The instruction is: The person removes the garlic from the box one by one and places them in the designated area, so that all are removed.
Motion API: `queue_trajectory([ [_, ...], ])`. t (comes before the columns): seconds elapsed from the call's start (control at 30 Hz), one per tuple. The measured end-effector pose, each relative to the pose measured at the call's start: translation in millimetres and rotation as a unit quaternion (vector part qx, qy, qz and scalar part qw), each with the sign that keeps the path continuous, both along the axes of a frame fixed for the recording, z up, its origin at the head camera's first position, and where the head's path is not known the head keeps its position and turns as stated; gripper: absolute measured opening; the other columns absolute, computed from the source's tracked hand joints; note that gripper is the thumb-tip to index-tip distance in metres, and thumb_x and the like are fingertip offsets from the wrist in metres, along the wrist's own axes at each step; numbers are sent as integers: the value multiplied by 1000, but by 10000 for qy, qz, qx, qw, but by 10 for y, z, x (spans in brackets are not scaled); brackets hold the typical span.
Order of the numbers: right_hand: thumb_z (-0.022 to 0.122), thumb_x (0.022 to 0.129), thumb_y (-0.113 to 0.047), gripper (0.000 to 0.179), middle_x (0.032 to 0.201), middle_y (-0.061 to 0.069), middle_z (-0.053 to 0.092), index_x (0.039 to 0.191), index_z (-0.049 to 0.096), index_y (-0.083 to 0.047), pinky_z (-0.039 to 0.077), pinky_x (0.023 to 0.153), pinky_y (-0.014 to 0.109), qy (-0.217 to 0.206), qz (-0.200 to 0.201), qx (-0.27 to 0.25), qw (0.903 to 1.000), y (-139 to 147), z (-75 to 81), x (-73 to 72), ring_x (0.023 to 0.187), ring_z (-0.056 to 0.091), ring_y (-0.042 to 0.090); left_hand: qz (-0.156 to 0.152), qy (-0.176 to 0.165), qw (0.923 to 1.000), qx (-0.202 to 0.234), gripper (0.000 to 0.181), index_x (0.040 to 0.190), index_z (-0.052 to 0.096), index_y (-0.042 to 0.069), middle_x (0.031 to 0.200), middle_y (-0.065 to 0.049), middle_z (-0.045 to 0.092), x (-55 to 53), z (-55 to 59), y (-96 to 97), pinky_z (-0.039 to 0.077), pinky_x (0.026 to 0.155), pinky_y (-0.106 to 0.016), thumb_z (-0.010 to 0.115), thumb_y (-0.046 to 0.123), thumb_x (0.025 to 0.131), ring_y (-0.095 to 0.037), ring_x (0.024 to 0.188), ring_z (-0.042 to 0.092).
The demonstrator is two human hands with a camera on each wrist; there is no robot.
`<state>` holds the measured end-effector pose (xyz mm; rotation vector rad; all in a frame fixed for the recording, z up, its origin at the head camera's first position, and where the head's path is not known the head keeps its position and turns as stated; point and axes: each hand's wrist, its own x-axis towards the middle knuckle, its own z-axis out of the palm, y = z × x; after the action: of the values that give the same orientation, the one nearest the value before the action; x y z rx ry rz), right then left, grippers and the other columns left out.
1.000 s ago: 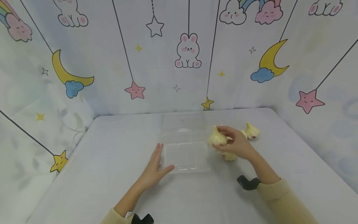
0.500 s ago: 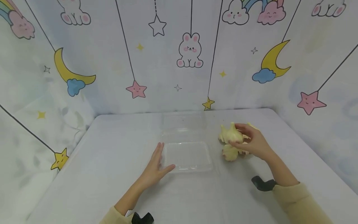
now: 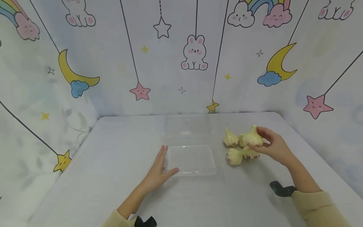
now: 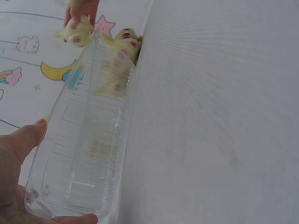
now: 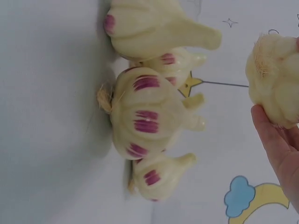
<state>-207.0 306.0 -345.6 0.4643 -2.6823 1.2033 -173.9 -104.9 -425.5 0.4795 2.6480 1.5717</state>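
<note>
My right hand (image 3: 273,145) pinches a garlic bulb (image 3: 253,138) between thumb and fingers. In the right wrist view the held garlic bulb (image 5: 273,77) is off the table, apart from the others, roots showing. Several more garlic bulbs (image 3: 234,157) lie close together below and left of it; their purple-striped sides (image 5: 145,112) show in the right wrist view. My left hand (image 3: 155,173) rests at the near left corner of a clear plastic clamshell box (image 3: 190,160), fingers and thumb spread straight along its edges. The left wrist view shows my thumb (image 4: 30,137) against the box rim.
The box's lid (image 3: 187,124) lies folded back toward the rear of the white table (image 3: 122,142). A printed cloth wall (image 3: 170,69) with rabbits, moons and stars stands behind and at both sides.
My right hand has carried the held garlic bulb rightward, away from beside the box to above the other bulbs. My left hand stays at the box. The head view has shifted slightly.
</note>
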Motion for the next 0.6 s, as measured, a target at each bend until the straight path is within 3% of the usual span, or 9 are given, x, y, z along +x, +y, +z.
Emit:
queue_trajectory([
  [0.17,72,80,-17,69,132,25,40,135,36,6,38,77,1,-166,-175,-87,9997,98,-1,-3,100,38,-13,0,-26,10000,12,90,148,8,10,152,-14,-2,-7,-2,1,31,101,-50,68,27,83,-38,135,16],
  [0.37,71,81,-19,71,135,25,36,137,34,5,38,78,0,-337,-327,-30,9989,246,-37,-13,105,40,-3,72,58,9998,-195,90,147,9,8,152,-15,-1,-3,7,14,29,103,-49,68,28,83,-35,136,11],
  [0.6,70,82,-16,70,134,25,34,136,33,6,43,70,4,-392,-412,26,9984,407,-53,-2,96,35,-14,79,82,9997,-214,90,147,8,7,152,-15,-1,-4,7,11,29,103,-48,68,27,83,-33,137,10],
])
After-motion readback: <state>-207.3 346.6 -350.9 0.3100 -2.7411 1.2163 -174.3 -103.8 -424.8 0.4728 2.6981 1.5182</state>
